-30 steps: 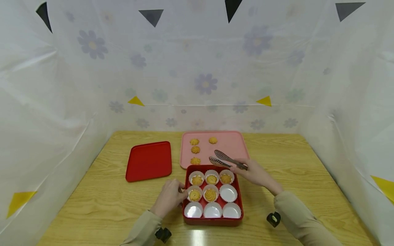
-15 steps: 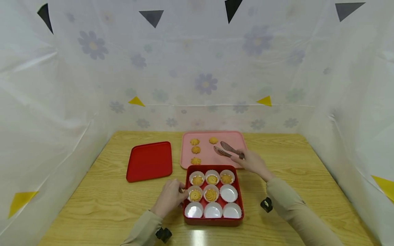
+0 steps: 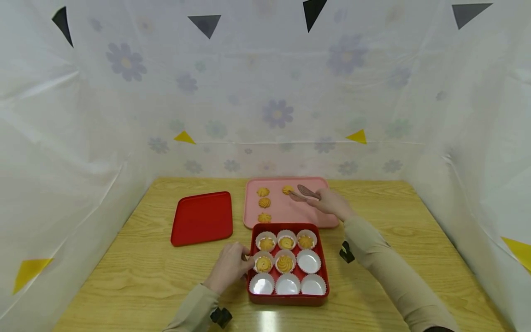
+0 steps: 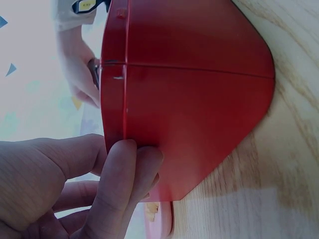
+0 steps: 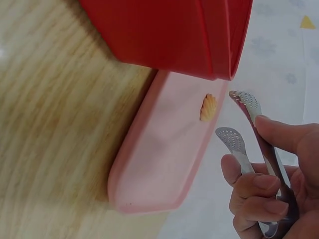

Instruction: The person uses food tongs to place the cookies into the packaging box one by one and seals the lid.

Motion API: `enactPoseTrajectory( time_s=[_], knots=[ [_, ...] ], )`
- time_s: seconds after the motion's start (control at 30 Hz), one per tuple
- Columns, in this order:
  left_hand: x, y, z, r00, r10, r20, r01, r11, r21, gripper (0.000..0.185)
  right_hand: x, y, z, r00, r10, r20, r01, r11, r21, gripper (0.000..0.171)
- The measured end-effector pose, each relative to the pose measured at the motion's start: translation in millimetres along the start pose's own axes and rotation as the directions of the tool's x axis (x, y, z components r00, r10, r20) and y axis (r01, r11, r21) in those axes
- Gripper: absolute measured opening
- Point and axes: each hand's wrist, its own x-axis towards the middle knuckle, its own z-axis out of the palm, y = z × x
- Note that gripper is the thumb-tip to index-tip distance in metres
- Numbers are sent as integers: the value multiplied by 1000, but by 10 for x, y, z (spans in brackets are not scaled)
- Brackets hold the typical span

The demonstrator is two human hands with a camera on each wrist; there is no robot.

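My left hand [image 3: 230,267] pinches the left rim of a red square box [image 3: 288,299], thumb and fingers on either side of its wall. Inside the box stand rows of white paper cups [image 3: 309,261]. Several cups hold a swirled cookie [image 3: 284,263], and others show their shiny bottoms. In my right hand [image 3: 332,204] are metal tongs [image 5: 271,159] with perforated tips, their arms spread apart. The tongs reach over the pink tray [image 3: 307,214], one tip overlapping the far cookie [image 3: 287,189] in the head view. The right wrist view shows nothing between the tips.
More cookies [image 3: 264,203] lie in a column on the left part of the pink tray, which sits just behind the box. A red square lid or tray [image 3: 202,219] lies flat on the wooden table [image 3: 137,276] at the left. A patterned sheet [image 3: 249,92] encloses the table's back and sides.
My right hand has carried the spread tongs from above the box's back edge away from me, over the pink tray toward the far cookie. The left hand and box have stayed put.
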Motion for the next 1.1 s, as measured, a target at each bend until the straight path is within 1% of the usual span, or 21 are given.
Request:
enactPoseTrajectory(
  time_s=[0.17, 0.27, 0.37, 0.47, 0.6, 0.7, 0.9, 1.1],
  knots=[
    [-4, 7, -4, 1000, -4, 3, 4, 1000, -5, 13, 114, -47, -13, 999, 42, 35, -42, 999, 15, 38],
    [-4, 9, -6, 1000, -2, 1, 2, 1000, -10, 14, 166, -92, -32, 997, 51, 50, -51, 999, 11, 36],
    [-4, 7, -7, 1000, 7, -5, -7, 1000, -9, 16, 203, -144, -49, 997, 53, 56, -52, 999, -15, 35],
    [-2, 1, -7, 1000, 17, -8, -17, 1000, -12, 18, 234, -183, -56, 996, 74, 57, -72, 997, -39, 32],
    [-2, -7, -4, 1000, 20, -7, -20, 1000, -18, 16, 263, -217, -58, 992, 103, 66, -99, 993, -65, 31],
    [-1, -7, -3, 1000, 19, -10, -19, 1000, -15, 16, 285, -229, -61, 992, 108, 66, -103, 992, -79, 30],
    [5, 1, -4, 999, 30, -25, -30, 1000, -1, 18, 379, -244, -50, 989, 126, 72, -118, 987, -109, 36],
    [10, 5, -3, 1000, 20, -14, -20, 1000, -8, 15, 476, -268, -3, 985, 157, 77, -145, 979, -144, 35]
  ],
)
